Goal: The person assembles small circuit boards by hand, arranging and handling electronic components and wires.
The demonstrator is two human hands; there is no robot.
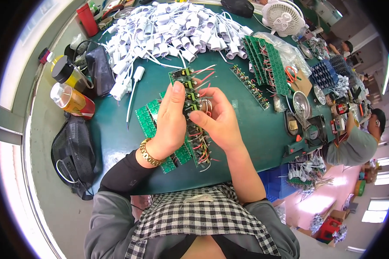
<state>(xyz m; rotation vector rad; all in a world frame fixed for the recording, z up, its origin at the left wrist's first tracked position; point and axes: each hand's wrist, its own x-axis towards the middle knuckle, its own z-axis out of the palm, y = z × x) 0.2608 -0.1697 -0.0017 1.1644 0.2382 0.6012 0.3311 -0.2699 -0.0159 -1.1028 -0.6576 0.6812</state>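
A long circuit board panel (pixel 197 140), crowded with small parts and red and white wires, stands between my hands at the middle of the table. My left hand (pixel 170 118) is pressed along its left side, fingers together and thumb at the upper part. From the right, my right hand (pixel 220 118) has its thumb against the parts and its fingers curled around wires; the fingertips are partly hidden. Under my left wrist lie green circuit boards (pixel 147 123), partly covered by the hand. A white lamp holder with a cable (pixel 138 74) lies to the left.
White lamp holders (pixel 173 32) are heaped at the far side. Stacked green panels (pixel 263 64), another populated board (pixel 250 86), orange scissors (pixel 291 74) and a soldering stand (pixel 311 134) are on the right. Bottles (pixel 73 101), a phone (pixel 100 69) and a black bag (pixel 73 149) line the left.
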